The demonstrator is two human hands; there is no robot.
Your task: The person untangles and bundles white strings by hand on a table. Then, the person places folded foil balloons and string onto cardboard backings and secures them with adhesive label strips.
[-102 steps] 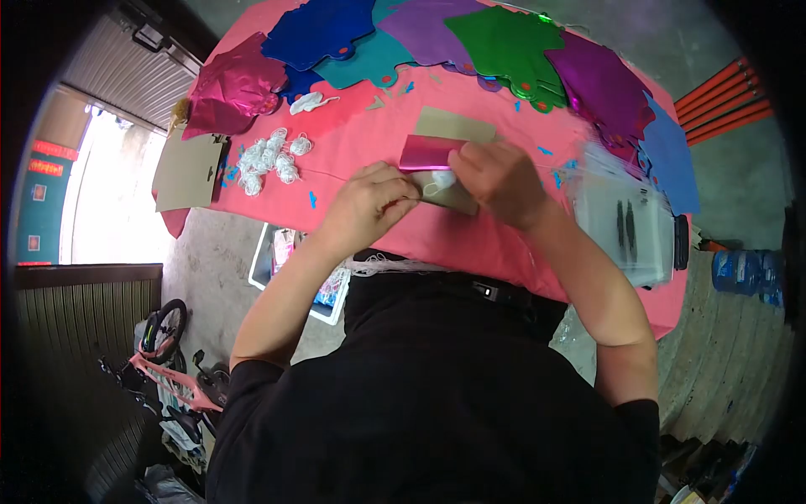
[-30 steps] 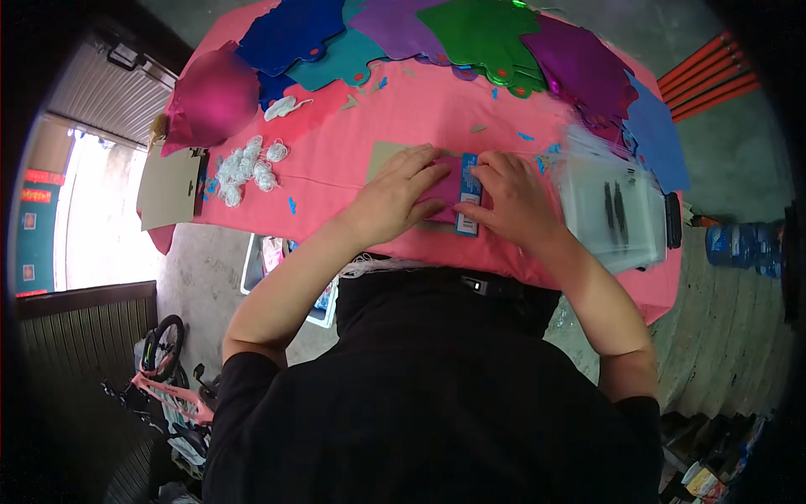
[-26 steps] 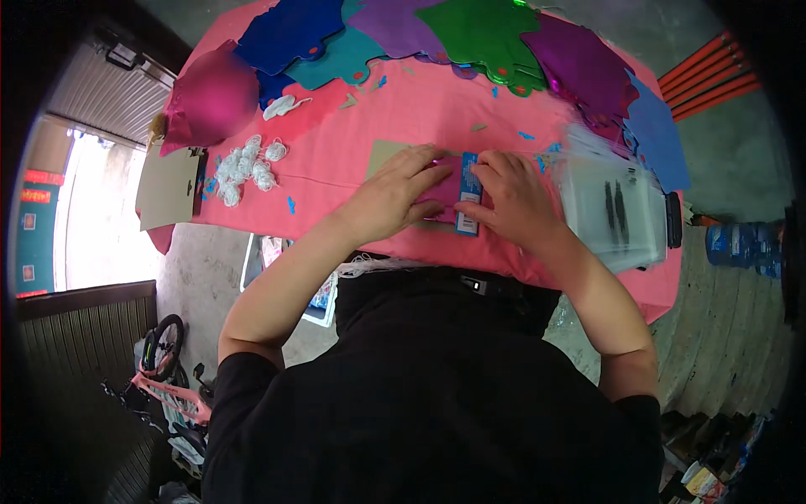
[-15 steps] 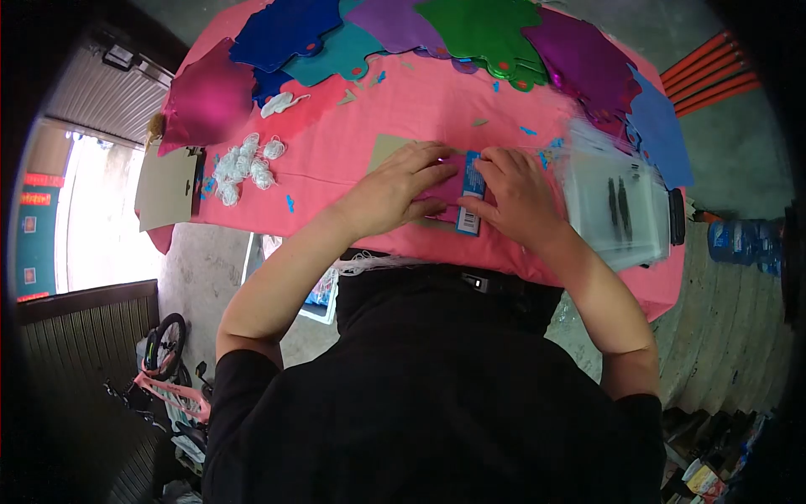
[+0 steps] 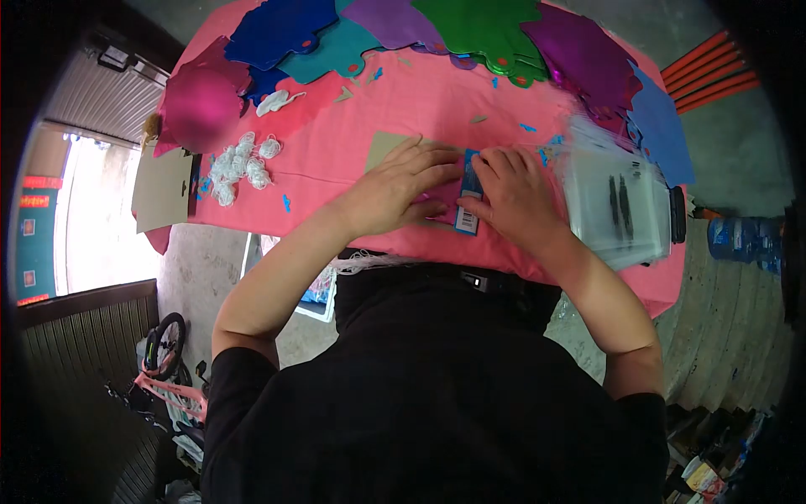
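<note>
My left hand (image 5: 405, 186) curls its fingers over a folded piece of purple foil (image 5: 451, 193), pressing it on the table. A tan card (image 5: 384, 147) lies partly under this hand. To the right, my right hand (image 5: 518, 186) grips the edge of a narrow blue header card (image 5: 467, 220) with a white barcode label at its near end. Its thumb rests across the card and its fingers bend over the far end. The blue card lies along the right side of the purple foil. My fingers hide part of both.
Flat shiny foil shapes in blue (image 5: 277, 34), green (image 5: 483, 29) and purple (image 5: 579, 55) line the far edge of the pink tablecloth (image 5: 327, 160). White string bundles (image 5: 243, 168) and a tan card stack (image 5: 162, 189) lie left. Clear plastic bags (image 5: 617, 197) sit right.
The fingers of both hands have shifted slightly around the blue header card, and less of the purple foil shows between them. The whole view has moved a little.
</note>
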